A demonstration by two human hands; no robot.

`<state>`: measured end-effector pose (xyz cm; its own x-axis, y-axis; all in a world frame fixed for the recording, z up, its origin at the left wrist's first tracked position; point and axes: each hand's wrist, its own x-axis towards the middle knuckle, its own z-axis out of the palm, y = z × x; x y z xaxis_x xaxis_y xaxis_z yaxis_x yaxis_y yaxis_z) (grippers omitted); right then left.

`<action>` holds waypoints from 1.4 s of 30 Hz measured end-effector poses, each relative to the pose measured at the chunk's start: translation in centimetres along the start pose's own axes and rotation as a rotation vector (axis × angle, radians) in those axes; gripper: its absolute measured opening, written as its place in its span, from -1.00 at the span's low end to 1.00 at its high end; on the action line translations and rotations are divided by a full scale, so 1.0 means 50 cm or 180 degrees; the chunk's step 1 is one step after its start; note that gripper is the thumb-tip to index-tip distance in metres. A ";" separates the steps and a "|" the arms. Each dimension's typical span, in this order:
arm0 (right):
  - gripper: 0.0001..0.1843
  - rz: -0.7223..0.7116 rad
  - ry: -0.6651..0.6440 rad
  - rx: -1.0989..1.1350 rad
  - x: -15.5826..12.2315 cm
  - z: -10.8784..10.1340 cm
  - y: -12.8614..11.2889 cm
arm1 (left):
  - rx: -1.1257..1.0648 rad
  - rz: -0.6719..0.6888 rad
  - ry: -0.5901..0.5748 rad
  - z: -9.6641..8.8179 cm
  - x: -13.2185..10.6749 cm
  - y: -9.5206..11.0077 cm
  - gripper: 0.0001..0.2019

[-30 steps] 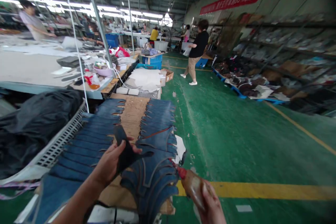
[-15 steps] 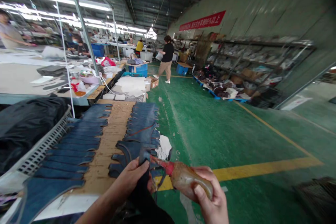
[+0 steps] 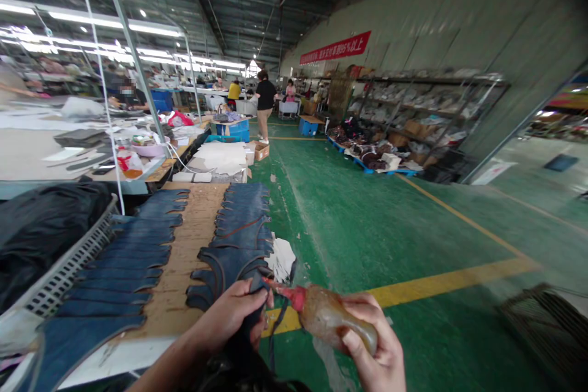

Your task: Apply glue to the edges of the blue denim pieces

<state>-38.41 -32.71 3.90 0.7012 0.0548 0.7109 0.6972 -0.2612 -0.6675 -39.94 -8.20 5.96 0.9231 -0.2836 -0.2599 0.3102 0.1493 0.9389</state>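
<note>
My right hand is wrapped round an amber glue bottle with a red nozzle, held tilted on its side and pointing left. The nozzle tip meets a dark blue leather piece, or sits just at its edge. My left hand pinches that piece between thumb and fingers; its lower part hangs out of sight behind the wrist. Left of my hands, rows of overlapping blue leather pieces lie on a brown board.
A white plastic basket with black material stands at the left. Beyond the board are a cluttered worktable and a cardboard box. A co-worker stands in the aisle. Shelves line the right wall, and a dark rack is at lower right.
My view has turned slightly to the right. Both hands keep their hold, with the nozzle still at the leather edge. The co-worker in the aisle has walked farther off.
</note>
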 end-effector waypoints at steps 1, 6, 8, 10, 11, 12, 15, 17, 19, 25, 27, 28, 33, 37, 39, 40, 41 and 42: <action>-0.80 -0.0018 -0.0036 -0.0029 -0.003 -0.002 -0.003 | 0.0028 0.0017 -0.0019 0.003 -0.003 0.001 -0.59; -0.81 0.0018 0.0177 -0.0209 -0.016 -0.005 -0.018 | 0.0082 0.0029 -0.0158 0.010 -0.010 -0.001 -0.64; -0.80 -0.0048 0.0121 -0.0126 -0.020 -0.005 -0.024 | 0.0139 0.0008 -0.0203 0.008 -0.011 -0.003 -0.64; -0.81 -0.0079 -0.0027 -0.0077 -0.024 -0.002 -0.027 | 0.0260 0.0001 -0.0212 0.006 -0.014 -0.005 -0.64; -0.82 -0.0059 -0.0072 -0.0087 -0.026 -0.001 -0.027 | 0.0338 0.0010 -0.0196 0.005 -0.016 -0.005 -0.65; -0.83 -0.0015 -0.0059 -0.0124 -0.027 0.001 -0.025 | 0.0427 0.0019 -0.0173 0.005 -0.018 -0.006 -0.65; -0.82 0.0326 0.0283 -0.0274 -0.035 -0.002 -0.013 | 0.0723 0.0021 -0.0133 0.005 -0.026 -0.004 -0.69; -0.77 0.0664 0.0524 -0.0201 -0.041 -0.011 -0.004 | 0.1017 0.0096 -0.0016 0.007 -0.032 -0.001 -0.72; -0.72 0.1001 0.0593 0.0107 -0.048 -0.024 0.003 | 0.1488 0.0294 0.0236 0.007 -0.037 0.003 -0.74; -0.70 0.1455 0.0269 0.0808 -0.053 -0.051 -0.003 | 0.3555 0.1495 0.0876 -0.009 -0.044 0.004 -0.79; -0.71 0.1489 0.0152 0.0793 -0.056 -0.056 -0.012 | 0.4188 0.1858 0.0878 -0.015 -0.044 -0.001 -0.73; -0.71 0.1515 0.0067 0.0789 -0.058 -0.060 -0.018 | 0.4458 0.2039 0.0867 -0.016 -0.044 -0.004 -0.70; -0.61 0.1629 -0.0294 0.0981 -0.074 -0.077 -0.046 | 0.5098 0.3234 0.1192 -0.005 -0.048 -0.011 -0.64; -0.62 0.1767 -0.0134 0.1052 -0.083 -0.087 -0.043 | 0.5164 0.3815 0.1325 0.009 -0.050 -0.004 -0.65; -0.67 0.1830 0.0017 0.0857 -0.087 -0.091 -0.032 | 0.5166 0.3928 0.1297 0.012 -0.046 -0.001 -0.65; -0.68 0.1865 0.0111 0.0778 -0.088 -0.092 -0.027 | 0.5153 0.3956 0.1262 0.012 -0.044 -0.001 -0.67; -0.70 0.1890 0.0230 0.0741 -0.091 -0.093 -0.023 | 0.5137 0.3980 0.1210 0.011 -0.040 0.000 -0.68; -0.70 0.1912 0.0342 0.0754 -0.093 -0.093 -0.019 | 0.5115 0.4007 0.1163 0.010 -0.036 -0.001 -0.70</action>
<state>-43.04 -37.19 2.27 0.9687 -0.1342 0.2089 0.2113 0.0038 -0.9774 -41.72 -8.17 6.51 0.4808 -0.5202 0.7058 -0.6300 -0.7648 -0.1345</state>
